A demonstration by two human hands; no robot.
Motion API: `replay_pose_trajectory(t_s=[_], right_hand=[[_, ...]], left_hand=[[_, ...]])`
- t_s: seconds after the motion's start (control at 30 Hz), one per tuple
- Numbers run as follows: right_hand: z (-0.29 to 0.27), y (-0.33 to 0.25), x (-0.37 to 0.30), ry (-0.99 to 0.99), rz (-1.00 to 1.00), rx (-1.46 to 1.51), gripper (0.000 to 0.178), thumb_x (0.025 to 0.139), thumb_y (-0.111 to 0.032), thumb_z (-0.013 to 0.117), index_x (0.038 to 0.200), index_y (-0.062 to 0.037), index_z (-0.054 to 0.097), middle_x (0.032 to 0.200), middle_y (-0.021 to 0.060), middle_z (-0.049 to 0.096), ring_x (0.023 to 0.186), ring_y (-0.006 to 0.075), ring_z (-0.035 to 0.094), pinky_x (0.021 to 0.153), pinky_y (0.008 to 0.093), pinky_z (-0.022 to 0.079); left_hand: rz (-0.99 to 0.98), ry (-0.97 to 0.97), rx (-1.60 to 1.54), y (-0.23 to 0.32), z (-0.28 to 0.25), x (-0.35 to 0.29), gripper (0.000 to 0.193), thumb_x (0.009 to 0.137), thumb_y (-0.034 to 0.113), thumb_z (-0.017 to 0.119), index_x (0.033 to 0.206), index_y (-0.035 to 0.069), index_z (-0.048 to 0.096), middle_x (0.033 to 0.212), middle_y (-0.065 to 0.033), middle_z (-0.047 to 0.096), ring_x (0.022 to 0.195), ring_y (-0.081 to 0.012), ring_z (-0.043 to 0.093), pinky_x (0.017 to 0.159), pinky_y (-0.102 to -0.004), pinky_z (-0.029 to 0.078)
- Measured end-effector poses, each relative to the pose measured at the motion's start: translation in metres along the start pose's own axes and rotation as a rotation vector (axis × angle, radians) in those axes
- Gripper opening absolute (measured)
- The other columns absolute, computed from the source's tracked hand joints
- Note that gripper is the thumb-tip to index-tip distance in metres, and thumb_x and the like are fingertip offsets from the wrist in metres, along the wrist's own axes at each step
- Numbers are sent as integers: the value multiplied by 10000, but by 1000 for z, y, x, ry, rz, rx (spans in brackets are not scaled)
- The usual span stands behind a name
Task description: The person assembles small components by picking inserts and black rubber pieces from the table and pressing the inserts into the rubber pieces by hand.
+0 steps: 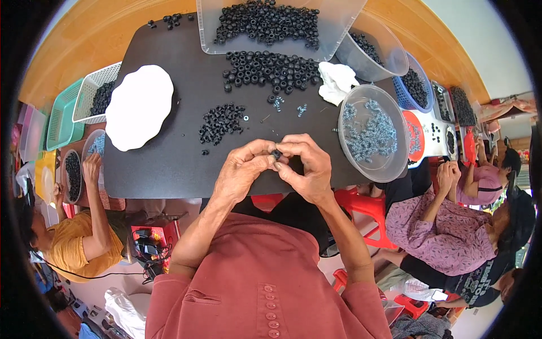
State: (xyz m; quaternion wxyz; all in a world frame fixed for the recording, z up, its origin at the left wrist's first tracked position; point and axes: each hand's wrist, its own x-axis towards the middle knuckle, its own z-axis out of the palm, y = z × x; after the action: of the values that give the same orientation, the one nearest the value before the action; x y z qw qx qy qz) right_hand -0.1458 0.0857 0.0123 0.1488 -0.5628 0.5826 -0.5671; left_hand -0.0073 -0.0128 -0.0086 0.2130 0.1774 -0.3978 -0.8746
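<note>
Over the near edge of the dark table, my left hand [241, 170] and my right hand [309, 174] meet with their fingertips pinched together. Between them is a small black rounded piece [276, 153], partly hidden by the fingers. Beyond my left hand lies a loose pile of small black parts [220, 123]. Farther back, a larger heap of black ring-like pieces [271, 69] is spread on the table. Two little clusters of metal springs [278, 103] lie ahead of my hands. To the right, a round clear tub [345, 141] holds many more springs.
A clear bin [202, 28] of black pieces stands at the back, beside a clear bucket [395, 59]. A crumpled white cloth [337, 82] lies near it. At the left is a white scalloped plate [139, 107]. Other people work at both sides, near a red stool [367, 212].
</note>
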Motion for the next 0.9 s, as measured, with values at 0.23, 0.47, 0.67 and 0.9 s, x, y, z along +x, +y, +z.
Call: replay_pose_trajectory(t_s=[0.23,0.47,0.67,0.9], right_hand=[[4,0,1,38,-68,-129,372,677,59,756,1020,-26,639,998,105,630,796,162,619,703,271,511],[8,2,0,50,-13,-85,357,679,62,755,1002,-18,628,989,109,634,822,172,627,706,274,510],[-1,-5,4,-1,35,-98,263,734,51,702,985,-18,667,951,104,649,772,178,639,689,279,519],[1,-14,4,21,179,-79,173,742,50,701,904,-9,686,859,80,670,686,134,635,642,259,516]], left_hand=[[-72,-17,-83,4,1,3,198,929,24,500,1089,-50,590,1000,-143,649,962,-197,632,862,-298,512],[-122,-58,-153,6,-2,5,164,927,28,506,1041,-54,590,990,-139,639,976,-208,634,863,-300,513],[-8,48,124,2,0,-1,133,903,10,528,1004,-27,606,911,-53,635,875,-124,621,802,-261,502],[108,65,392,3,6,-6,133,884,-23,544,1004,-11,600,897,-21,624,844,-80,586,786,-248,496]])
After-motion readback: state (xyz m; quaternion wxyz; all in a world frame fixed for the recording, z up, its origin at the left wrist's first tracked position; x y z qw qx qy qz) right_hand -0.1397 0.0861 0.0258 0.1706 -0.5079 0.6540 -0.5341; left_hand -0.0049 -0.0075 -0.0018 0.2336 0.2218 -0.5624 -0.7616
